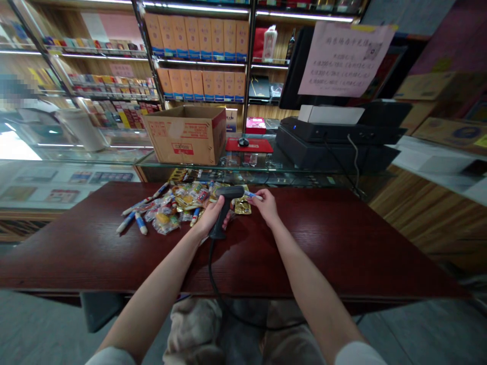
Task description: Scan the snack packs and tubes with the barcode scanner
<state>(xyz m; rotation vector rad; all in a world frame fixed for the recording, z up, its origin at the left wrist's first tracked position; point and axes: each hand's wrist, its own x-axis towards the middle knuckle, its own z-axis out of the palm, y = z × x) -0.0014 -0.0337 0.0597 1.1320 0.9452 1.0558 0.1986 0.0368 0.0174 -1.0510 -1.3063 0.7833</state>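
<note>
1. A dark red wooden surface [304, 238] spans the view in front of the person, with a glass display counter [243, 167] behind it and shelves of boxed goods [198, 40] beyond.
2. On the glass stand a cardboard box [186, 136] and a black machine [335, 144], with a pink paper notice [346, 58] hanging above the machine.
3. A heap of foil snack packets [178, 205] lies loose on the surface, with several white-and-blue tubes [131, 223] scattered around its edges.
4. The left hand [215, 215] has its grip closed around the handle of a black corded barcode scanner [224, 208], at the right edge of the heap. The scanner's cable [210, 279] runs down over the surface's near edge.
5. The right hand [266, 205] has its grip pinched on a small white-and-blue tube [253, 195], just beside the scanner's head.
6. A gold sachet [242, 207] lies on the surface between the hands.
</note>
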